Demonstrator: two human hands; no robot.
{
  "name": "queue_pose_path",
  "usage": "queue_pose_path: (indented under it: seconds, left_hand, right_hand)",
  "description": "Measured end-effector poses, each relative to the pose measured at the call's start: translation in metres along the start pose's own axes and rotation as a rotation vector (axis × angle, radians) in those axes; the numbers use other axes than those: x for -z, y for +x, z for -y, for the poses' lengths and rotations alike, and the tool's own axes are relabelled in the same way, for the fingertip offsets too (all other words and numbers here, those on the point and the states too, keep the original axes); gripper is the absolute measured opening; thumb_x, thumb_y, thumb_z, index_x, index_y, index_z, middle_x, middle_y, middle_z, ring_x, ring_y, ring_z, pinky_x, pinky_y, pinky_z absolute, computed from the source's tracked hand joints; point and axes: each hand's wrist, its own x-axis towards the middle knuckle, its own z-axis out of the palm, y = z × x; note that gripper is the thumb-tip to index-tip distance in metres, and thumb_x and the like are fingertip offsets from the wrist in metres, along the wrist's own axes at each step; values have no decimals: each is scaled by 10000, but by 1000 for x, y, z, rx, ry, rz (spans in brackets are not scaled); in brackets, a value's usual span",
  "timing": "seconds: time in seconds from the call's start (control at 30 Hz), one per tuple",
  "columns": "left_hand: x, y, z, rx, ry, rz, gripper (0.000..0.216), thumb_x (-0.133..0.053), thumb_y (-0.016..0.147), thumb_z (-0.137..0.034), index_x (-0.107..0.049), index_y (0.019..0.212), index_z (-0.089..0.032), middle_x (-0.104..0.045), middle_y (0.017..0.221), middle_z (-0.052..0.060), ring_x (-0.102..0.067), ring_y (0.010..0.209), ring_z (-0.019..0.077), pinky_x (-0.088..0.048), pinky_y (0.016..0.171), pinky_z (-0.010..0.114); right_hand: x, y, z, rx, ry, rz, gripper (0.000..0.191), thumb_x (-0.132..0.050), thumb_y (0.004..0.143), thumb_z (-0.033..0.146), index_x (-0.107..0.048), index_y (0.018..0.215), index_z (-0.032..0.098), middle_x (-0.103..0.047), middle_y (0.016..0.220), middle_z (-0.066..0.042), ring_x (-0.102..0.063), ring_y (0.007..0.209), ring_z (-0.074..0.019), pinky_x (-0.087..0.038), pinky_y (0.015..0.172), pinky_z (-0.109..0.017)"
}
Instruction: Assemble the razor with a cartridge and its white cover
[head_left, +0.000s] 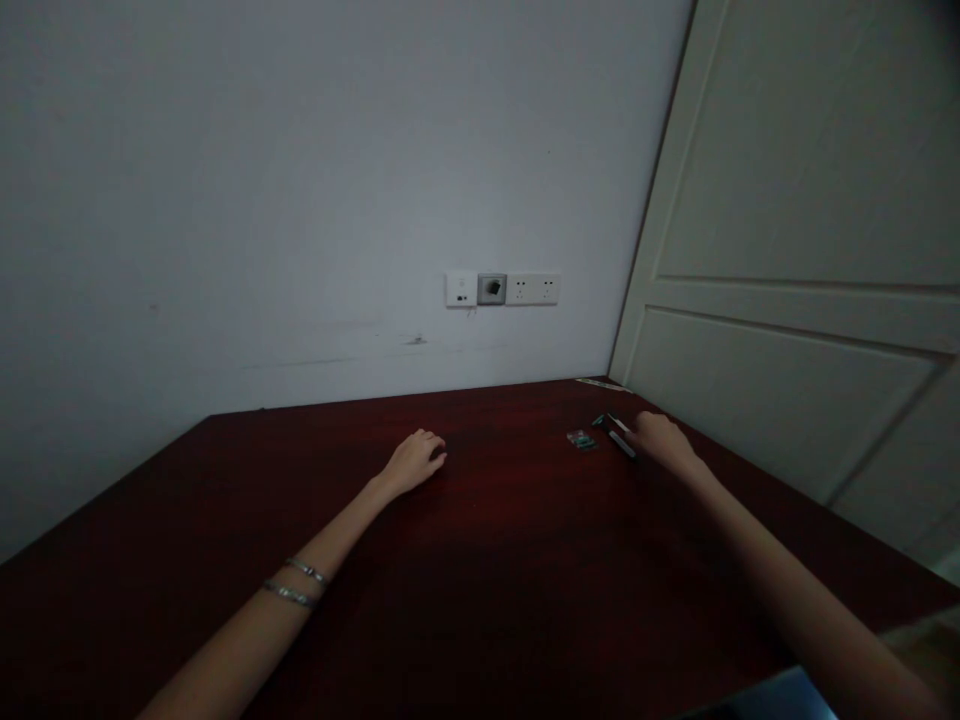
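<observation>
My left hand [411, 461] rests on the dark red table with fingers loosely bent and the thumb apart, holding nothing. On the right side of the table, my right hand [661, 440] is closed, its fingertips at the end of a slim, pale, pen-like stick [618, 423]. Just beside that stick lies a thin tool with a grey handle [622, 444] and a dark shaft. A small green piece [598, 421] is at its far end. Left of these is a small clear packet [580, 438] with green bits. The right fingertips are partly hidden.
The table [465, 560] meets a pale wall with sockets [532, 289] and a switch plate [461, 290]. A white panelled door [787, 330] borders the right side. A flat pale strip [604, 384] lies in the back corner. A bluish object [780, 697] pokes in at the bottom edge.
</observation>
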Motion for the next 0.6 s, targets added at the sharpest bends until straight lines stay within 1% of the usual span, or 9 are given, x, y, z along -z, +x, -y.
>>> queue_pose_path:
  seconds: [0.07,0.17,0.27,0.37,0.47,0.53,0.6]
  left_hand:
    - [-1,-11,8,56,11,41,345,-415,853,-338,-564,1077,-123,-600,1068,106,-526,1008,230,-393,903,349]
    - [-2,-30,20,152,24,103,442,-407,850,-376,-492,1186,-102,-550,1173,138,-496,1086,255,-366,944,372]
    - [0,-49,32,239,20,127,486,-388,852,-398,-456,1224,-94,-527,1208,147,-482,1112,260,-369,945,366]
    - [3,-62,41,306,9,121,505,-369,854,-410,-448,1233,-86,-500,1246,155,-458,1148,261,-367,953,357]
    - [1,-68,48,336,16,116,476,-343,865,-361,-439,1243,-90,-473,1282,153,-426,1190,249,-345,979,352]
    - [-1,-68,51,346,38,130,445,-328,862,-275,-434,1252,-89,-450,1308,154,-393,1226,240,-312,1009,355]
    - [-5,-65,54,357,56,146,444,-317,849,-206,-426,1262,-83,-416,1339,157,-351,1262,236,-272,1038,363]
  right_hand:
    - [3,2,30,98,27,-13,267,-483,782,281,-646,865,86,-648,896,-195,-630,837,-288,-439,645,-303]
    - [0,0,82,250,84,0,254,-477,785,253,-650,857,82,-648,901,-185,-624,853,-265,-432,682,-286]
    - [-10,-9,133,386,130,20,261,-473,793,256,-656,869,86,-643,928,-176,-615,866,-246,-429,717,-277]
    - [-22,-23,174,516,177,31,290,-479,807,281,-647,955,98,-627,993,-162,-586,938,-233,-410,799,-270]
    - [-32,-34,199,574,215,32,373,-473,826,317,-590,1103,97,-578,1105,-170,-553,1001,-230,-387,861,-281]
    - [-37,-39,207,575,231,24,424,-464,834,335,-543,1173,93,-534,1171,-184,-530,1037,-246,-385,872,-306]
    - [-41,-42,208,563,244,5,438,-438,848,336,-519,1203,91,-503,1209,-191,-501,1074,-261,-382,880,-327]
